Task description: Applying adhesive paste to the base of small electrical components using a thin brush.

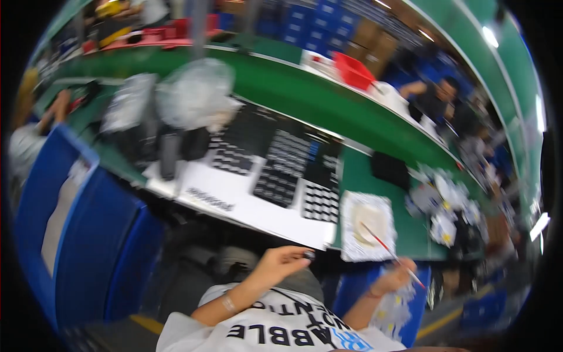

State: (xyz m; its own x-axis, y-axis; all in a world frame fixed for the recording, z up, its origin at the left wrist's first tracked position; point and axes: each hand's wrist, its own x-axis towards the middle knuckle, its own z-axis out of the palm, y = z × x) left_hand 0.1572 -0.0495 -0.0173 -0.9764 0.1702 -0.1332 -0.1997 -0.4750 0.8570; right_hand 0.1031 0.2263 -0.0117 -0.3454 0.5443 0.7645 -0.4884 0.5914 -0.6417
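The picture is blurred and tilted. My left hand [280, 262] is raised below the table edge and pinches a small dark part [308, 255] at its fingertips. My right hand [392, 280] grips a thin red and white stick [384, 246] whose far end lies over a white square tray [352, 246]. A clear plastic bag with small yellow bits [392, 308] hangs under my right hand; whether the hand holds it I cannot tell. Black gridded trays of small parts [275, 185] lie on a white sheet [258, 214] in front of me.
The green table [363, 176] also carries crumpled clear bags [196, 94], a black pad [390, 170] and small white packets with yellow bits [443, 202]. Blue crates [76, 234] stand at my left. A red bin [353, 71] sits at the back. Other people work at far right [434, 97] and left [29, 141].
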